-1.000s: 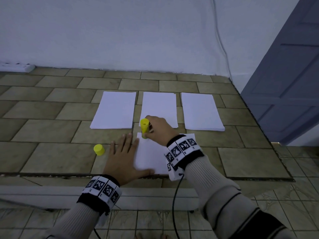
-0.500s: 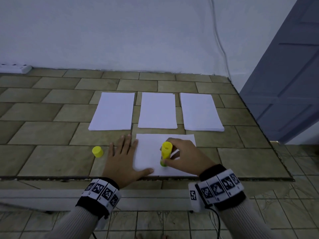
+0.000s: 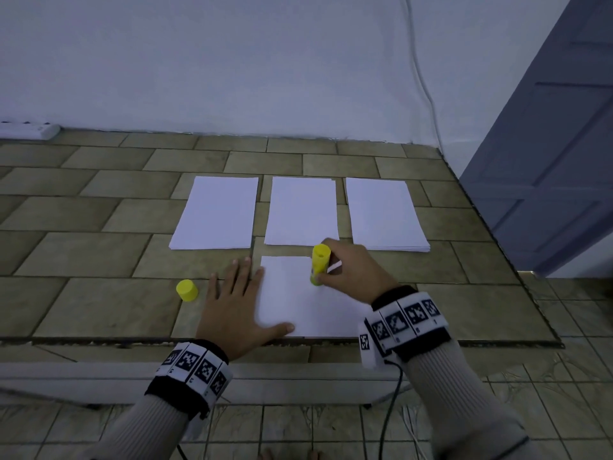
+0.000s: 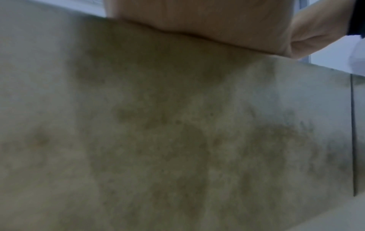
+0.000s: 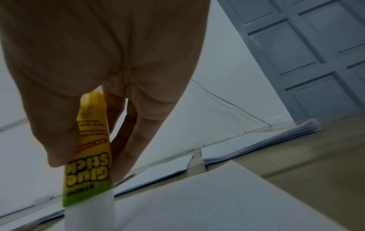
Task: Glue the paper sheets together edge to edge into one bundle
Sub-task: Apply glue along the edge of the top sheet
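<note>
A white sheet (image 3: 298, 303) lies at the near edge of the tiled surface. My left hand (image 3: 232, 303) lies flat, fingers spread, on its left edge and presses it down. My right hand (image 3: 351, 273) grips a yellow glue stick (image 3: 320, 268), held upright with its white tip down on the sheet's upper middle. In the right wrist view the glue stick (image 5: 88, 150) is pinched between thumb and fingers, its tip touching the sheet (image 5: 197, 203). Three paper stacks lie beyond: left (image 3: 217, 212), middle (image 3: 302, 210), right (image 3: 384, 214). The left wrist view shows only blurred tile.
The yellow glue cap (image 3: 187, 289) stands on the tiles left of my left hand. A grey-blue door (image 3: 547, 161) stands at the right, a white wall (image 3: 232, 61) behind. A white power strip (image 3: 26, 129) sits at the far left. The surface edge (image 3: 99, 341) runs just below the sheet.
My right hand ran the glue stick from the sheet's top left down toward its lower middle, then back up to the upper middle. The left hand has stayed in place.
</note>
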Demonstrator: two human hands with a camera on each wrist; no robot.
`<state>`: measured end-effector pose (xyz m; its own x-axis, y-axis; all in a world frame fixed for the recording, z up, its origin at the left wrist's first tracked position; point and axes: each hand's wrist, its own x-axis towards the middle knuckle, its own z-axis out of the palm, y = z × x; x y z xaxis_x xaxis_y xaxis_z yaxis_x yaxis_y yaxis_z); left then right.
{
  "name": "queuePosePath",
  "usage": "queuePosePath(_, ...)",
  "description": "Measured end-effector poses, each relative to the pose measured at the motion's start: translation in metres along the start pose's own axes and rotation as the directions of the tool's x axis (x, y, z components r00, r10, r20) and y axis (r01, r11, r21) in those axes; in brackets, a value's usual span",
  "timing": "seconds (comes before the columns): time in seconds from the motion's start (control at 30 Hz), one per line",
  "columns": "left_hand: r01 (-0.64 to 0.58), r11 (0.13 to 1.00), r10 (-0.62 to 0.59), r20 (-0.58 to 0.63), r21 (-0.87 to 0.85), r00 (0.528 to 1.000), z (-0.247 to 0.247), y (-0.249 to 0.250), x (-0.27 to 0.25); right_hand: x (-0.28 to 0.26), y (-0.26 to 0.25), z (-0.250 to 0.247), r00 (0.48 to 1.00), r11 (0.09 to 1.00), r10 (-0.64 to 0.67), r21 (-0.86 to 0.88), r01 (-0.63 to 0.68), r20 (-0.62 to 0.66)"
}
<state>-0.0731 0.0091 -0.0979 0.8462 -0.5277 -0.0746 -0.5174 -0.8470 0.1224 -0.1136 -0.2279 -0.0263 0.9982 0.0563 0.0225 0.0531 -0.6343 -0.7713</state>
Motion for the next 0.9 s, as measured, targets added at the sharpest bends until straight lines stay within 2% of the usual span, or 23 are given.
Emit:
queuePosePath(0.13,0.004,1.0,-0.004,0.003,-0.011,1.0,0.0,0.0,0.0,0.028,0.012,-0.007,0.997,0.998,0.031,-0.05,-0.034,-0.064)
queuePosePath(0.27,-0.003,1.0,0.002,-0.027,-0.031,1.0,0.002,0.0,0.0,0.029,0.015,-0.011,0.993,0.997,0.043,-0.054,-0.05,-0.11)
queuePosePath(0.47,-0.007,1.0,0.007,-0.02,-0.021,1.0,0.003,-0.001,0.0,-0.026,0.021,-0.023,0.996,1.0,-0.004,-0.015,0.003,-0.085)
queuePosePath(0.6,-0.014,1.0,0.014,-0.035,-0.022,0.999,0.005,-0.002,0.001,-0.069,0.027,-0.03,0.994,0.998,0.041,0.049,-0.036,-0.105)
queuePosePath(0.67,-0.015,1.0,0.014,-0.031,-0.01,0.999,0.005,-0.002,0.001,-0.083,0.031,-0.032,0.993,0.999,0.032,0.024,-0.029,-0.117)
queuePosePath(0.9,-0.009,1.0,0.009,-0.023,-0.005,1.0,0.003,-0.001,0.001,-0.092,0.033,-0.032,0.993,0.999,-0.024,0.028,0.027,-0.117)
